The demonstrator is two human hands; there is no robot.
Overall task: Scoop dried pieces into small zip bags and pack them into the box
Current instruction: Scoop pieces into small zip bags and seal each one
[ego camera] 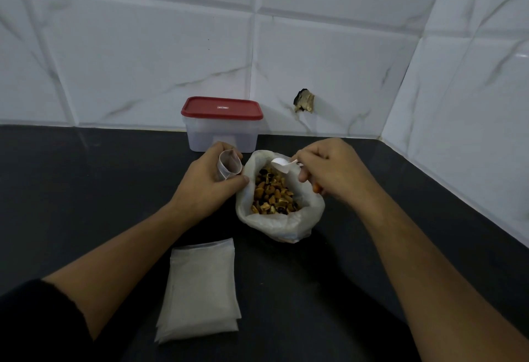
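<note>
Scooping step: L hand (211, 181) grips a small zip bag (228, 165), mouth open, just left of the big bag (286, 225) of dried pieces (272, 193), R hand (329, 170) pinches a white scoop (282, 165) over it; next: dip, then tip into zip bag; box (221, 130), lid on, behind.
</note>
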